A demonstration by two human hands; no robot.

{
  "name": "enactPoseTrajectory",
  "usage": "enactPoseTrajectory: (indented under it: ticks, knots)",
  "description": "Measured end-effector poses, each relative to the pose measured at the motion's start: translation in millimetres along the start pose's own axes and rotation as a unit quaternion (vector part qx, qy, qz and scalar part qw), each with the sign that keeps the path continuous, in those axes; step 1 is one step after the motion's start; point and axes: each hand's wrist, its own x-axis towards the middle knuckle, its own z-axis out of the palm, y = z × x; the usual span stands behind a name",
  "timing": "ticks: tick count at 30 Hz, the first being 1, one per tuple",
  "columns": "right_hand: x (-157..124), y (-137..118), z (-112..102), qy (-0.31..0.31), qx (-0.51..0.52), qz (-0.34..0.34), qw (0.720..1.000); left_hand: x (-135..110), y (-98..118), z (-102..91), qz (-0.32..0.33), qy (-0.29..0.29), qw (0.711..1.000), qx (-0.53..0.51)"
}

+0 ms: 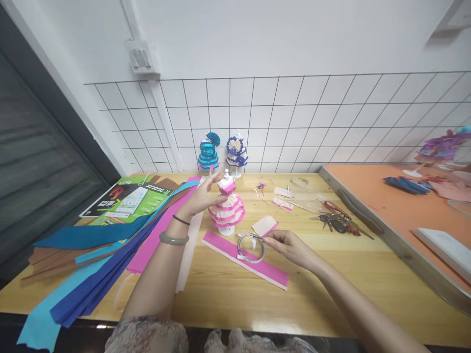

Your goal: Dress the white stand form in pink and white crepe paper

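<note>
Far left: fan of long crepe paper sheets [91, 250], blues, brown and magenta, overlapping flat on the wooden desk [221, 304] with their ends splayed toward the near edge, so each colour shows. A green printed paper pack [128, 198] lies behind them.

Left hand [204, 196], bangle on the wrist, is raised at the top of the pink and white ruffled paper dress [226, 208], which sits on a small white mannequin stand. The fingertips meet the bust, probably to steady the light, upright figure. Can't tell if that grip pinches or only touches, as the dress hides the fingertips.

Against the wall behind stand a teal paper dress figure [208, 152] and a blue and white paper dress figure [236, 152], out of the way.

Just in front of the stand, a long pink paper strip [272, 274] lies diagonally. The clear tape roll [250, 247] rests on it, held at its right rim by the right hand [290, 245]. Thumb and forefinger are closed narrow on the rim, so the roll sits left of the grip, and the dress is beyond it, near but apart.

Right: small pink scrap [265, 225], bunch of keys [331, 223], then an orange surface [405, 206].
</note>
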Motion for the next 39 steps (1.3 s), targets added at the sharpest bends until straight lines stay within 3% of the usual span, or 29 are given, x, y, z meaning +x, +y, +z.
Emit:
enactPoseTrajectory:
  ticks: [2, 4, 5, 6, 9, 12, 15, 19, 25, 31, 34, 39]
  knots:
    - [-1.6, -0.1, -2.2, 0.008, -0.009, -0.002, 1.0, -19.3, 3.1, 2.7, 0.045, 0.14, 0.986, 0.075]
    - [-3.6, -1.0, -4.6, 0.017, -0.026, -0.001, 1.0, -46.2, 6.5, 14.9, 0.084, 0.296, 0.941, 0.14]
    - [-4.7, -1.6, -5.7, 0.023, -0.036, -0.001, 0.999, -60.8, 7.4, 24.8, 0.095, 0.335, 0.923, 0.163]
    - [-5.7, -2.3, -6.7, 0.03, -0.046, -0.002, 0.999, -75.0, 7.2, 36.7, 0.096, 0.324, 0.925, 0.177]
    - [-7.8, -4.4, -7.9, 0.042, -0.067, -0.002, 0.997, -107.0, -0.8, 77.0, 0.025, 0.127, 0.976, 0.175]
    - [-8.9, -5.3, -6.9, 0.04, -0.072, -0.01, 0.997, -117.4, -14.5, 107.3, -0.052, 0.051, 0.987, 0.146]
    - [-10.8, -5.4, -5.3, 0.039, -0.069, -0.022, 0.997, -112.9, -22.7, 120.2, -0.078, 0.053, 0.983, 0.16]
    - [-15.3, -6.7, -4.9, 0.042, -0.055, -0.033, 0.997, -100.6, -20.5, 123.3, -0.04, 0.076, 0.975, 0.207]
    - [-22.7, -2.5, -7.8, 0.06, -0.058, -0.039, 0.996, -89.5, -13.9, 126.1, -0.013, 0.043, 0.962, 0.268]
    - [-34.0, 11.0, -23.1, 0.188, -0.157, -0.016, 0.969, -87.1, -15.8, 128.7, -0.007, 0.01, 0.939, 0.344]
    - [-41.0, 22.7, -36.1, 0.215, -0.203, 0.037, 0.955, -85.9, -17.8, 130.8, 0.0, 0.015, 0.939, 0.344]
    - [-55.4, 65.5, -53.1, 0.241, -0.315, 0.191, 0.898, -81.7, -19.0, 134.4, 0.01, 0.029, 0.949, 0.315]
